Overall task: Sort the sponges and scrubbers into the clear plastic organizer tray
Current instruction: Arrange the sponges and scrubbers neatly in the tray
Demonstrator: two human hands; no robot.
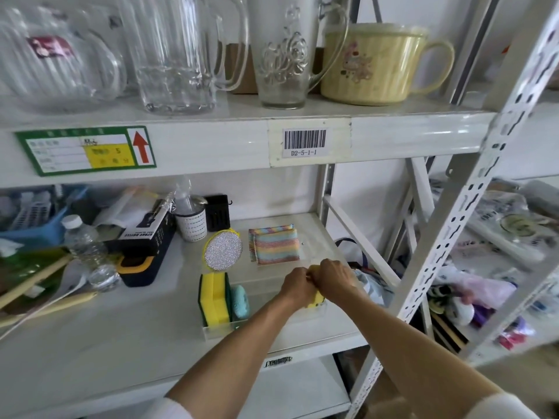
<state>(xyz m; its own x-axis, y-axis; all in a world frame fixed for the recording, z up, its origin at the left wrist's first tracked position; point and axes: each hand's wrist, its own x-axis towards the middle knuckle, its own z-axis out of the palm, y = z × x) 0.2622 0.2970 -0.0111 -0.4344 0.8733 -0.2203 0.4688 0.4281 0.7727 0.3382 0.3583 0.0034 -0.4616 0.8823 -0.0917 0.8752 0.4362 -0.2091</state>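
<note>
Sorting looks partly done: yellow sponges [213,297] and a blue scrubber [240,300] stand in the clear tray [217,332], both hands, left hand [298,285] and right hand [334,279], close on another yellow sponge [316,300] over it, while the round glittery scrubber [223,251] and striped cloths [274,244] wait behind.

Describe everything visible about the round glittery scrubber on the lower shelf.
The round scrubber has a silver, glittery face with a thin yellow rim, and looks like metallic fabric. It lies on the white shelf, tilted slightly, behind the yellow and green sponges and left of the striped cloths. Its lower edge nearly meets the sponges. Neither hand touches it.
</note>
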